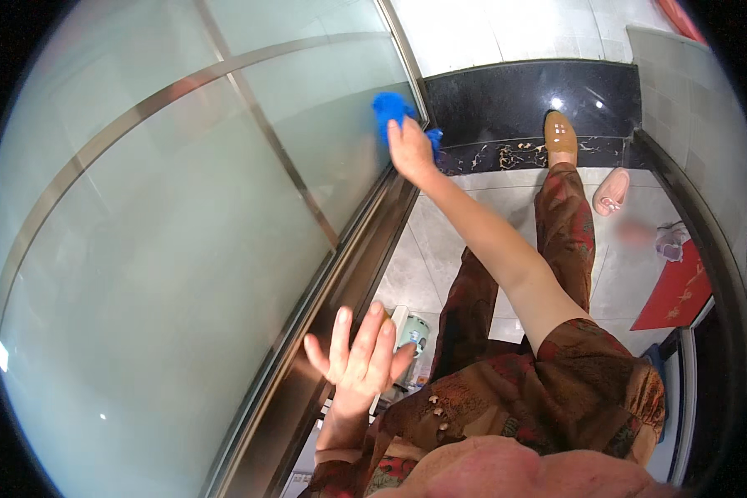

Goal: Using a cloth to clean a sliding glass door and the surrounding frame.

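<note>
My right arm reaches forward, and my right hand (410, 149) is closed around a blue cloth (390, 106). The cloth lies against the frosted glass panel (141, 241), close to its far edge by the metal frame. Part of the cloth sticks out past the right side of the hand. Nearer to me, my left hand (358, 357) is raised beside the brown metal rail (314, 319) with its fingers spread and nothing in them. Whether its fingertips touch the rail I cannot tell.
My foot in a tan shoe (560, 133) is on a black stone step (506, 100). A pink slipper (612, 192) lies on the tiled floor. To the right is a red sheet (674, 290) by a dark frame. A pale green container (412, 332) stands partly behind my left hand.
</note>
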`<move>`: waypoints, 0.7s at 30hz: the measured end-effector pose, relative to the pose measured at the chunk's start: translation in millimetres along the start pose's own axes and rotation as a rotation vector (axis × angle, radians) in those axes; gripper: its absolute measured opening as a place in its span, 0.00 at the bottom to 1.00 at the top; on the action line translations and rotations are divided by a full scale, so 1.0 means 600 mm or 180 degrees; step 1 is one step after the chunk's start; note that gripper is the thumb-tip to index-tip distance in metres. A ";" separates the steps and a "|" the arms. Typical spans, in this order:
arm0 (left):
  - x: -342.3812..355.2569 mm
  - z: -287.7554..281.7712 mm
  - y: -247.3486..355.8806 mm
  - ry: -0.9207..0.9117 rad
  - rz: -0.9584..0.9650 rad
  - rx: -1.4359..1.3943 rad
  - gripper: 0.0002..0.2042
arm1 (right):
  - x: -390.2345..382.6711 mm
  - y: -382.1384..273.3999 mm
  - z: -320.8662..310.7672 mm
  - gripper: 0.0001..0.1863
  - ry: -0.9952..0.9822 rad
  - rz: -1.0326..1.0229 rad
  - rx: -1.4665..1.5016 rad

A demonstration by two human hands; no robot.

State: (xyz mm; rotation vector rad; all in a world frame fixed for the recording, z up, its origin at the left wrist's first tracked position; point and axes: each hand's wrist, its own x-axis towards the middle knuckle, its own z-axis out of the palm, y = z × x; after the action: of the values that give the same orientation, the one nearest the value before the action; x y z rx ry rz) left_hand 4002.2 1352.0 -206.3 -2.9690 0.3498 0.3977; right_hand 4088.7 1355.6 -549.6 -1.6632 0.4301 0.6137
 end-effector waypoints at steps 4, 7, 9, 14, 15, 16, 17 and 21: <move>0.013 -0.003 0.001 0.0010 -0.0082 -0.0379 0.18 | -0.117 -0.257 -0.055 0.20 -0.0037 -0.1506 0.0547; 0.009 -0.016 -0.014 0.0206 -0.0232 -0.1153 0.20 | -0.193 -0.403 -0.096 0.31 -0.0485 -0.2661 0.0635; 0.010 -0.028 -0.018 0.0369 -0.0151 -0.1508 0.25 | -0.192 -0.438 -0.097 0.38 -0.0678 -0.3331 0.0870; 0.010 -0.066 0.005 0.0211 -0.0272 -0.1769 0.30 | -0.034 -0.313 -0.034 0.25 0.0190 -0.1430 0.0235; 0.006 -0.074 0.002 0.0243 -0.0246 -0.1756 0.29 | -0.021 -0.284 -0.024 0.26 0.0092 -0.1248 0.0215; 0.007 -0.083 -0.005 0.0308 -0.0265 -0.1729 0.30 | -0.024 -0.271 -0.017 0.27 -0.0034 -0.1078 0.0048; 0.010 -0.098 -0.014 0.0367 -0.0290 -0.1709 0.30 | -0.034 -0.285 -0.021 0.27 -0.0058 -0.1139 0.0044; 0.025 -0.165 -0.045 0.0908 -0.0279 -0.1588 0.30 | -0.171 -0.361 -0.022 0.29 -0.0467 -0.1458 0.0256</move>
State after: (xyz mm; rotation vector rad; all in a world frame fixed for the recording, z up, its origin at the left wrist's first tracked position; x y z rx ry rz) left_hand 4046.9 1359.8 -112.8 -3.5242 0.1617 0.0492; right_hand 4138.7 1376.3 -315.7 -1.5576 -0.0365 0.3665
